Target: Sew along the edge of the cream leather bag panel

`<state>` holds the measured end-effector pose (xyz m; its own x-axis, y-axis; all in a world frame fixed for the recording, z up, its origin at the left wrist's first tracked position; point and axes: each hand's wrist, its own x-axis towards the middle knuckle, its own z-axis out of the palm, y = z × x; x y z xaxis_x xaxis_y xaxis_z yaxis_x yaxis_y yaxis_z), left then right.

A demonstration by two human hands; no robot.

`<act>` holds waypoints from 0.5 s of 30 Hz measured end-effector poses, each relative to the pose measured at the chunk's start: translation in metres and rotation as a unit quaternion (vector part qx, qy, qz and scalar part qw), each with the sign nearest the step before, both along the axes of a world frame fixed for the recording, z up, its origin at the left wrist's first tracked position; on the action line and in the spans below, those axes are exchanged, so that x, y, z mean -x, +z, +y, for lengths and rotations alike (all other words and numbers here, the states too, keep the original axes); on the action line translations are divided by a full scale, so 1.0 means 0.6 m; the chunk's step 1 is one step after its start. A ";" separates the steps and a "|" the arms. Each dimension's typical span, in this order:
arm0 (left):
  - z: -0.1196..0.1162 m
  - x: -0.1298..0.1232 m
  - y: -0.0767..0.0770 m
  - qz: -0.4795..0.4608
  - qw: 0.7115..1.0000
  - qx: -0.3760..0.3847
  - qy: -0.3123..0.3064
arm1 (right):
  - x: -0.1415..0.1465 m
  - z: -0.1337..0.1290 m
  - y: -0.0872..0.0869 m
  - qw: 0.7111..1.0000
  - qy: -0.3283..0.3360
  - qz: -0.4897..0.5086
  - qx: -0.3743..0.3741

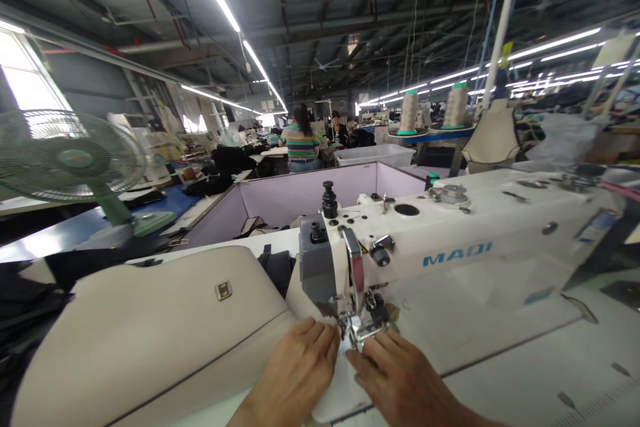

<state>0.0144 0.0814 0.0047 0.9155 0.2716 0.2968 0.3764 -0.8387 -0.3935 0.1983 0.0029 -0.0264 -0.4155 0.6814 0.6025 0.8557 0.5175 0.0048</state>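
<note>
My left hand [305, 363] is closed just left of the presser foot [363, 332] of a white sewing machine [450, 250]. Its fingers are curled and pressed together over pale material, and what they pinch is hidden. On the right side of the foot, my right hand [403, 373] is closed too, with bent fingers against the foot and the thumb side toward the needle area. Any piece between those fingers cannot be made out. A large cream bag [165, 327] with a small metal clasp [223, 290] lies left of my left hand, reaching toward the machine head.
Behind the machine stands a lilac-walled bin [310, 188] with pieces inside. A green fan [75, 160] is at the left, near dark fabric [35, 307]. Thread cones [409, 112] stand behind the machine arm. Farther back, a person in a striped top [301, 143] faces away.
</note>
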 end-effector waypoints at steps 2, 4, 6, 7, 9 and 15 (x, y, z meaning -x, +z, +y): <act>-0.002 0.001 0.000 0.006 1.000 0.007 -0.003 | 0.002 -0.001 0.001 1.000 0.003 0.007 -0.007; -0.003 0.001 0.001 0.009 1.000 0.010 -0.002 | 0.003 -0.003 0.003 1.000 0.009 0.010 -0.019; -0.004 0.002 0.001 0.010 1.000 0.008 0.003 | 0.002 -0.005 0.005 0.999 0.012 0.015 -0.027; -0.004 0.002 0.001 0.010 1.000 0.006 0.006 | 0.001 -0.006 0.005 0.999 0.011 0.019 -0.030; -0.003 0.003 0.003 0.009 1.000 0.003 0.010 | -0.002 -0.008 0.005 0.999 0.003 0.029 -0.023; -0.005 -0.001 0.008 0.008 1.000 -0.012 0.010 | 0.001 -0.008 0.012 0.999 0.005 0.036 -0.002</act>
<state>0.0150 0.0785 0.0097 0.9146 0.2833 0.2886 0.3868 -0.8210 -0.4199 0.1978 -0.0020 -0.0192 -0.3779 0.6746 0.6341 0.8488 0.5260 -0.0536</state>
